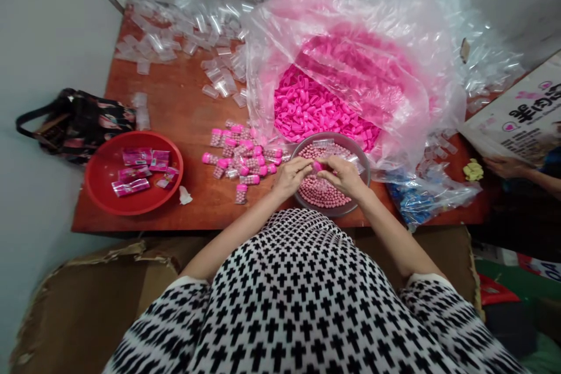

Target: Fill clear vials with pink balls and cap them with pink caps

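My left hand (291, 179) and my right hand (342, 176) meet over a grey bowl (366, 170) of round pink beads (323, 191). A bright pink cap (317, 166) shows between them, pinched by my right thumb and fingers. The fingers of my left hand are closed just beside it; what they hold is hidden. Clear empty tubes (323, 144) lie on the beads near the bowl's far rim. Left of my left hand, several small bead-filled bottles with pink caps (241, 193) lie in a loose pile.
Behind the bowl, a large clear plastic bag (385, 6) holds many pink caps (307, 108). Clear tubes (162, 44) spread along the back. A red basin (99, 193) with pink packets stands left, by a black bag (74, 123). At right are a blue-filled bag (412, 196) and another person's hand (504, 166).
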### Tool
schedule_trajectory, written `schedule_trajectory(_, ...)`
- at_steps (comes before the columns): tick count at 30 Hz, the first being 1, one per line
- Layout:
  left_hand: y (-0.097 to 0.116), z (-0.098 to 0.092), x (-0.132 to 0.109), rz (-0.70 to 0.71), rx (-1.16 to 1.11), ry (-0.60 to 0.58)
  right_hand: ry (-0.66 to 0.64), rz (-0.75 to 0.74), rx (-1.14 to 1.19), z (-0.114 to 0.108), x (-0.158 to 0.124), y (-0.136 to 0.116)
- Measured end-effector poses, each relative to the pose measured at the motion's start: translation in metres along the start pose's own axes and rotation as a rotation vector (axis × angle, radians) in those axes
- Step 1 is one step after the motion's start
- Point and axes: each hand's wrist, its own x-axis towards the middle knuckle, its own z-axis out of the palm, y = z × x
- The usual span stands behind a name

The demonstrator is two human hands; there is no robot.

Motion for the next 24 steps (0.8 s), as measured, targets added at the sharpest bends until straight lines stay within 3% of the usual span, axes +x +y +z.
schedule_trajectory(4, -0.003, 0.002, 0.001, -0.235, -0.354, 0.117, 0.030, 0.233, 0.652, 0.000, -0.006, -0.003)
schedule_trajectory(6, -0.004, 0.001, 0.000, -0.285, -0.431, 0.147, 0.045, 0.329, 0.865, 0.003, -0.010, -0.002)
schedule_trajectory(11, -0.001, -0.002, -0.001, -0.097, -0.156, 0.095, 0.185, 0.442, 0.924, 0.011, -0.007, 0.000)
schedule_trajectory(18, 0.008, -0.001, -0.005, 0.098, -0.011, 0.048, -0.144, 0.583, 1.138, 0.008, 0.006, -0.013)
schedule_trajectory(20, 0.008, 0.000, -0.006, 0.119, 0.003, 0.057, -0.147, 0.609, 1.193, 0.012, 0.007, -0.014)
schedule_trajectory(24, 0.007, -0.002, -0.007, 0.142, 0.016, 0.088, -0.022, 0.641, 1.297, 0.027, 0.011, -0.013)
